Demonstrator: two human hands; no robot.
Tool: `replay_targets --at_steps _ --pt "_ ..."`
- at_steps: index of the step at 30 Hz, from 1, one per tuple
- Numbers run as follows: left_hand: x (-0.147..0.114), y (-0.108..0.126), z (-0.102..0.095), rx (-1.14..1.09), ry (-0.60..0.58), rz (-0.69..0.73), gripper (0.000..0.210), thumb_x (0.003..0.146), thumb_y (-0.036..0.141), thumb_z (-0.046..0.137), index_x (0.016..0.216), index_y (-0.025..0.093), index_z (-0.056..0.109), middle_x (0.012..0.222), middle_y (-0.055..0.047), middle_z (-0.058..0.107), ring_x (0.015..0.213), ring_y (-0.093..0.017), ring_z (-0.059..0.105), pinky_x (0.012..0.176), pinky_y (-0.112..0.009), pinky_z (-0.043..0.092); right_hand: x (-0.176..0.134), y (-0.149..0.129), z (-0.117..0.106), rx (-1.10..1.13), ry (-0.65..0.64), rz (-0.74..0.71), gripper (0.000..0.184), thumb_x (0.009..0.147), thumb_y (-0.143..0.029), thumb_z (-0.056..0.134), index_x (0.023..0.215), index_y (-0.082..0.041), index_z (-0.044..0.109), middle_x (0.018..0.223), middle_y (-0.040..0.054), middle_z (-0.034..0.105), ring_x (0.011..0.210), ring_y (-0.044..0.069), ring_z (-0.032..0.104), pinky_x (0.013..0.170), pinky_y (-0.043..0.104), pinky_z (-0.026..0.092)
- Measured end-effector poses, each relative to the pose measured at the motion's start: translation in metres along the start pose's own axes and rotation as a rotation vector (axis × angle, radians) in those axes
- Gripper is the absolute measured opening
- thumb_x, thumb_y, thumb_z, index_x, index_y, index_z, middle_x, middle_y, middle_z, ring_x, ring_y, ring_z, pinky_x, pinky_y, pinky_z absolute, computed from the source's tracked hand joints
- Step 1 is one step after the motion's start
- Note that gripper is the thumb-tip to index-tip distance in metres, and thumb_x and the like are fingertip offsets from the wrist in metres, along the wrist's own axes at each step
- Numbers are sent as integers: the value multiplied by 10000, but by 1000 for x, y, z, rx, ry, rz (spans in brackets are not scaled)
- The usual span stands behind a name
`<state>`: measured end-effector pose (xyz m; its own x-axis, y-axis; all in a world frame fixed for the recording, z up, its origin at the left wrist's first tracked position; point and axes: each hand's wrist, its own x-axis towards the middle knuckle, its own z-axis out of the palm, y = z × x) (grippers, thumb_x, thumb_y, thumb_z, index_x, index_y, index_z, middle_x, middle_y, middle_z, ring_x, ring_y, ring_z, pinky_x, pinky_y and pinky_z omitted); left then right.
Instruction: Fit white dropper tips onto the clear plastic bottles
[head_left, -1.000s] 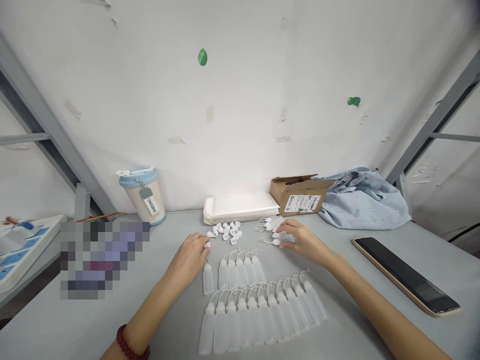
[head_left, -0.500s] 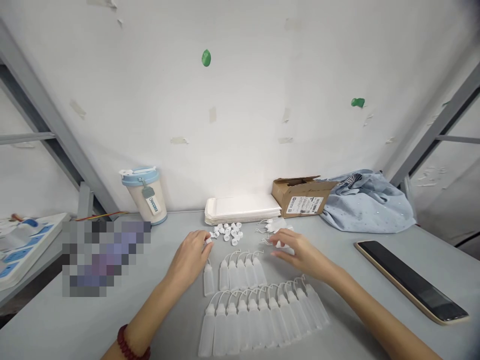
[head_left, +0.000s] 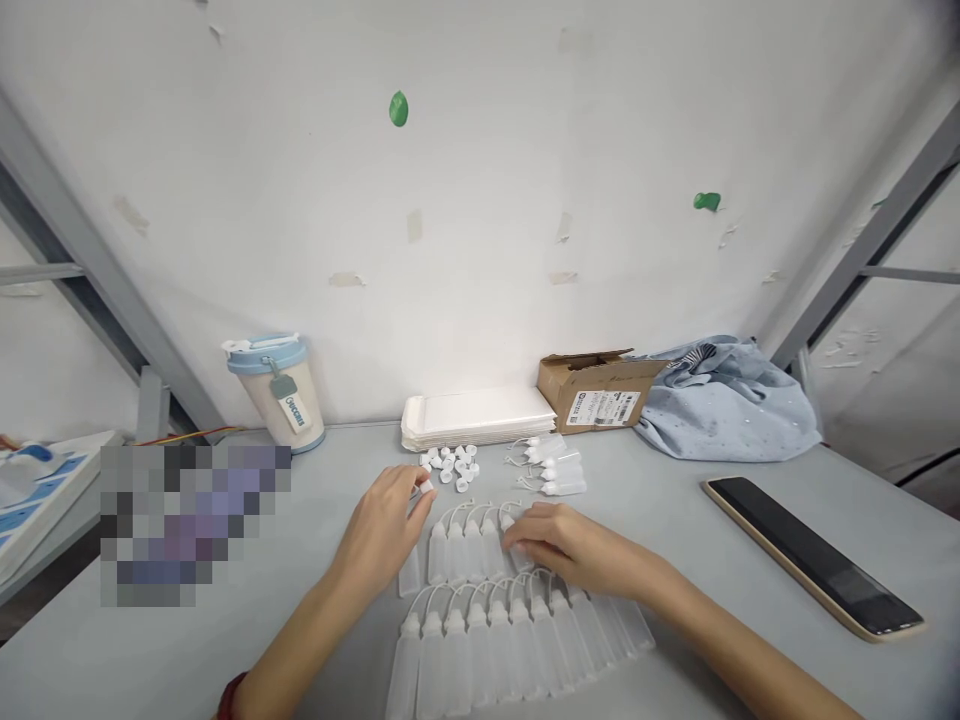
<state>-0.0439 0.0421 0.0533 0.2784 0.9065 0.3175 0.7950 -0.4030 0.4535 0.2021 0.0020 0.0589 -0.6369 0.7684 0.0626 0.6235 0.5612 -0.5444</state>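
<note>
My left hand [head_left: 386,520] pinches a small white cap [head_left: 427,487] between thumb and fingertips, just in front of a loose pile of white caps [head_left: 454,466]. My right hand [head_left: 566,540] is closed around the upper part of the rightmost bottle [head_left: 508,521] in the short row; the fingers partly cover it. Several translucent squeeze bottles [head_left: 471,555] with thin tethers lie in that row, one of them under my left wrist. Nearer to me lies a longer row of the same bottles [head_left: 480,660]. A few more bottles [head_left: 562,473] lie on their sides behind my right hand.
At the back stand a stack of white flat packs [head_left: 480,412], an opened cardboard box [head_left: 600,395] and a crumpled blue cloth [head_left: 727,405]. A lidded cup [head_left: 277,400] stands left. A phone [head_left: 814,555] lies right, a power strip [head_left: 49,500] far left.
My right hand has moved from the loose bottles at the back toward me, onto the short row's right end. My left hand still pinches the cap. The view has shifted slightly.
</note>
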Motion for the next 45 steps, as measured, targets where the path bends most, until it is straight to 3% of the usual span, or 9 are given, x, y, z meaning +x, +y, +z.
replay_targets --at_steps 9,15,19,26,32,39,45 --pt "-1 10 -3 -157 -74 -110 216 817 344 433 890 195 572 891 -46 647 821 -216 587 717 -334 455 3 -3 2 -176 24 18 268 942 -249 363 873 -193 616 747 41 568 671 150 525 592 233 389" --pt "-2 25 -6 -534 -245 -170 274 775 402 513 869 177 638 836 -37 678 811 -201 608 707 -283 457 0 -4 2 -206 207 -52 226 928 -278 405 1045 -192 578 824 69 573 784 188 510 663 275 407" --pt "-5 32 -4 -734 -369 -197 341 790 426 502 913 162 680 768 -43 686 777 -202 611 673 -280 466 -2 -11 5 -94 261 -104 206 889 -288 485 1061 -202 559 873 73 565 809 193 509 692 292 430" --pt "-10 38 -2 -857 -320 -165 305 752 406 591 923 162 657 886 -61 670 831 -196 596 736 -286 471 -6 -27 8 129 198 -76 178 842 -168 485 986 -222 573 877 46 568 779 164 533 681 267 449" --pt "-12 40 -10 -815 -373 -98 239 768 386 583 845 173 662 831 -41 651 807 -189 581 736 -274 464 -6 -30 4 288 177 -66 179 824 -114 468 918 -211 585 838 16 591 751 140 527 683 244 425" --pt "-14 47 -11 -746 -358 -15 219 806 352 541 766 193 686 786 -37 641 768 -182 562 728 -271 459 -6 -30 -1 640 155 96 144 906 -298 417 879 -210 527 736 -11 505 688 129 460 633 237 366" --pt "-18 45 -2 -759 -271 6 139 766 306 603 801 205 692 794 -34 640 751 -175 551 741 -275 456 -2 -25 4 906 126 106 212 898 -414 438 888 -204 468 690 -29 452 654 122 424 654 255 347"
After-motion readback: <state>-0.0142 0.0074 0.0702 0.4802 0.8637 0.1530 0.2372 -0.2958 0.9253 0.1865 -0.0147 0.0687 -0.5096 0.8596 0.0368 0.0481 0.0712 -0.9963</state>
